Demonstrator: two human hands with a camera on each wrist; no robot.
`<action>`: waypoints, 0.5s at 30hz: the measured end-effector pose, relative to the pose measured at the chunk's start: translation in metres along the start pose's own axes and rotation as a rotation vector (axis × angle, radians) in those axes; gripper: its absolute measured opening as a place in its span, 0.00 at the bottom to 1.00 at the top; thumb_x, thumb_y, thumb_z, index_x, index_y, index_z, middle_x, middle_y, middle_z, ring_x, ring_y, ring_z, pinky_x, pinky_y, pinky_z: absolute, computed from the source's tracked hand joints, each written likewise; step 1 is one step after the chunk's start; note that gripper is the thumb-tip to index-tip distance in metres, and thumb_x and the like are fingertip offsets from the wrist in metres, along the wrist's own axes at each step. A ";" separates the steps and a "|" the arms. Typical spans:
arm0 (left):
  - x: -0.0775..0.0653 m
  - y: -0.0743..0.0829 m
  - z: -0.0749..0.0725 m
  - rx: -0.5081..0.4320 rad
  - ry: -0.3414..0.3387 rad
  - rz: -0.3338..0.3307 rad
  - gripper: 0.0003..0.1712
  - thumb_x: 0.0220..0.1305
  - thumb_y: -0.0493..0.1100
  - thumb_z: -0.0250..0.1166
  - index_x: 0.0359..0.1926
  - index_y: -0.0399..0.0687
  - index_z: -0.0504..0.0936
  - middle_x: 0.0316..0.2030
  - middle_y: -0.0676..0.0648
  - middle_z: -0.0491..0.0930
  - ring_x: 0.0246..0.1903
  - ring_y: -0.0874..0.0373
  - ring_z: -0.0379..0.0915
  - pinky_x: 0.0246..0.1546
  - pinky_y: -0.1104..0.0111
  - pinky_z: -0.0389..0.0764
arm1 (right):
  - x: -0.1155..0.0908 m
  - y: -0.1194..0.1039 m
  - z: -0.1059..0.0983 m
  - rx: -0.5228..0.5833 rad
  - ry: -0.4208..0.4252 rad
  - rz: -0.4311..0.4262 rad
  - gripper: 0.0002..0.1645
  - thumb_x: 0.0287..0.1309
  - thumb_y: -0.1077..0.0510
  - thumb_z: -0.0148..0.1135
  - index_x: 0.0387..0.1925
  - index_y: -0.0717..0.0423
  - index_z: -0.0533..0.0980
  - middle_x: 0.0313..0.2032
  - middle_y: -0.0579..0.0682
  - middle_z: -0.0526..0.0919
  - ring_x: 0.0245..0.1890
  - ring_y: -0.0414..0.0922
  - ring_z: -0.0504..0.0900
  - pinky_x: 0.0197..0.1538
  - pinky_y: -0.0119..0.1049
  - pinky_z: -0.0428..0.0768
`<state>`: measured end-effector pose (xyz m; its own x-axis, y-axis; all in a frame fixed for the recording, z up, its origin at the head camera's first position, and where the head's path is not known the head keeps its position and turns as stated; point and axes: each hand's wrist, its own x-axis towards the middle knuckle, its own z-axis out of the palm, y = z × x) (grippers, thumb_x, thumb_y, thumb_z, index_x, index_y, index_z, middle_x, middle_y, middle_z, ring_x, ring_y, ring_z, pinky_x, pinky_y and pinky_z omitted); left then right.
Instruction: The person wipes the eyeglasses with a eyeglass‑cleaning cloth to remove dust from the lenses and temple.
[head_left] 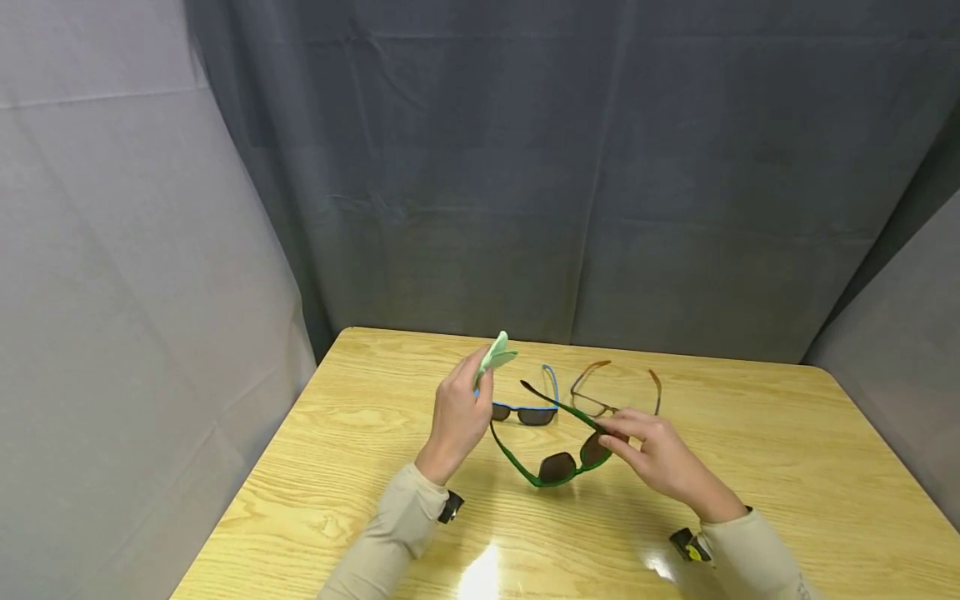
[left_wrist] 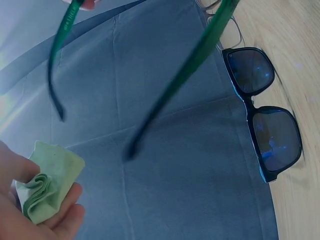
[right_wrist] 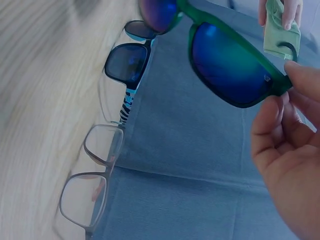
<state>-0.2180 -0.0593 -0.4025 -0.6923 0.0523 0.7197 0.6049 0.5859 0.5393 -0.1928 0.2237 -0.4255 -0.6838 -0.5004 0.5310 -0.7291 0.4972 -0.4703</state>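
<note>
My left hand (head_left: pixel 459 417) pinches a folded light green cloth (head_left: pixel 495 358) between thumb and fingers, raised over the table. In my right hand (head_left: pixel 656 458) is a pair of green-framed sunglasses (head_left: pixel 557 468), gripped at the hinge corner of one lens. Its temples are unfolded and point away, one reaching close to the left hand. The right wrist view shows a blue-green sheen on the sunglasses' lens (right_wrist: pixel 225 65). Cloth (left_wrist: pixel 52 175) and sunglasses are apart in the left wrist view.
Behind the held pair, blue-and-black sunglasses (head_left: pixel 536 416) rest on the wooden table (head_left: pixel 360 442). Clear-lens eyeglasses (head_left: pixel 588 406) with brownish temple tips lie to their right. A dark grey curtain (head_left: pixel 465 183) hangs beyond the far edge, with pale fabric walls (head_left: pixel 112 250) at the sides.
</note>
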 end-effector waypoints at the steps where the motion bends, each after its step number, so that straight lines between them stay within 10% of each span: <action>1: -0.001 0.001 0.000 0.001 -0.003 0.012 0.19 0.68 0.35 0.53 0.58 0.37 0.74 0.47 0.40 0.80 0.40 0.53 0.80 0.35 0.63 0.82 | 0.000 0.000 -0.001 -0.009 0.000 0.004 0.16 0.52 0.69 0.66 0.45 0.62 0.81 0.37 0.46 0.82 0.31 0.34 0.75 0.26 0.27 0.75; 15: -0.015 0.021 0.023 0.130 -0.178 0.255 0.21 0.64 0.32 0.54 0.59 0.36 0.74 0.55 0.41 0.76 0.55 0.52 0.73 0.55 0.65 0.73 | 0.011 -0.004 0.001 -0.086 0.031 -0.071 0.15 0.50 0.70 0.67 0.42 0.57 0.82 0.34 0.38 0.79 0.29 0.33 0.71 0.25 0.27 0.73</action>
<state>-0.2041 -0.0295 -0.4120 -0.5899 0.3444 0.7304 0.7201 0.6336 0.2828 -0.1972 0.2159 -0.4185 -0.6285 -0.5147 0.5831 -0.7695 0.5209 -0.3696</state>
